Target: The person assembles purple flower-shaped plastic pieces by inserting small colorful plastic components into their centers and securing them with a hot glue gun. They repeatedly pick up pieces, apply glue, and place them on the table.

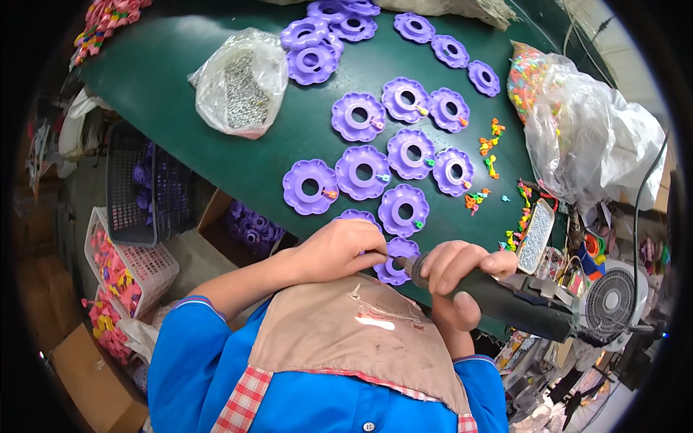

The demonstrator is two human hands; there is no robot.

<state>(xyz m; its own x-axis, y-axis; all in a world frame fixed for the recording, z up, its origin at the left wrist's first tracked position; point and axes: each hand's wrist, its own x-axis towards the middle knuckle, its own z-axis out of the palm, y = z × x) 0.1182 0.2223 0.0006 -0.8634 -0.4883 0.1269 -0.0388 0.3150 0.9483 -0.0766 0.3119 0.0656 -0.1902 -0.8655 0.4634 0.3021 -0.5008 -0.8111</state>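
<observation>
My right hand (pixel 458 270) is wrapped round a dark electric screwdriver (pixel 509 307), its bit pointing left. At the bit's tip, the fingers of my left hand (pixel 345 249) are pinched together; anything between them is too small or hidden to make out. Just beyond the bit lies a purple scalloped plastic ring (pixel 395 261), partly covered by the hands. Another purple ring (pixel 359 216) shows from behind my left hand. Farther up the green table (pixel 253 169) several more such rings lie flat, many with a small coloured plastic piece at the rim, such as one ring (pixel 310 187) with an orange piece.
A clear bag of small metal screws (pixel 249 90) stands at the far left. Small coloured plastic pieces (pixel 492 148) and a tray of metal parts (pixel 536 234) lie to the right, near a plastic bag (pixel 577 137) and a fan (pixel 612 299). Crates (pixel 141 270) stand at left.
</observation>
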